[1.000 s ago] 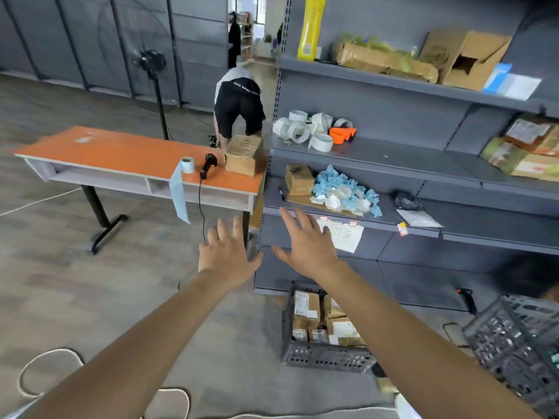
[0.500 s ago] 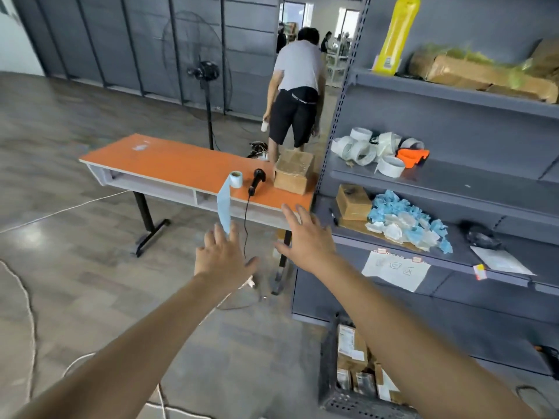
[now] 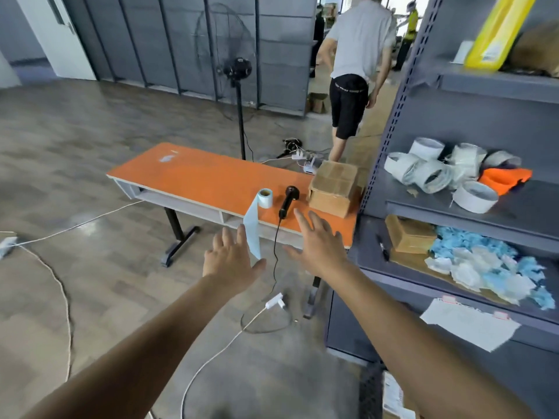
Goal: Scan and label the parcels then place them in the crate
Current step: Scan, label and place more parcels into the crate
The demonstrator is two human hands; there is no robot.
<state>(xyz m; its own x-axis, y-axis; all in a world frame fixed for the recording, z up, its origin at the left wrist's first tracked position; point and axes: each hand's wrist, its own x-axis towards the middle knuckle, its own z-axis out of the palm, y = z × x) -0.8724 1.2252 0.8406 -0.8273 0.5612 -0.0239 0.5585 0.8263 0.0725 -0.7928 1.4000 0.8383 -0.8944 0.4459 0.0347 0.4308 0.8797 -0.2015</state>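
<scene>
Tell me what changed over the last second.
The view has swung up and closer to the orange table; the crate of parcels has slid to the bottom edge. The other person straightened up and is walking away. Both hands, left and right, remain open and empty. Scanner, label roll and box haven't moved.

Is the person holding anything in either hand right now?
No. The left hand and right hand are both open and empty, short of the scanner.
</scene>
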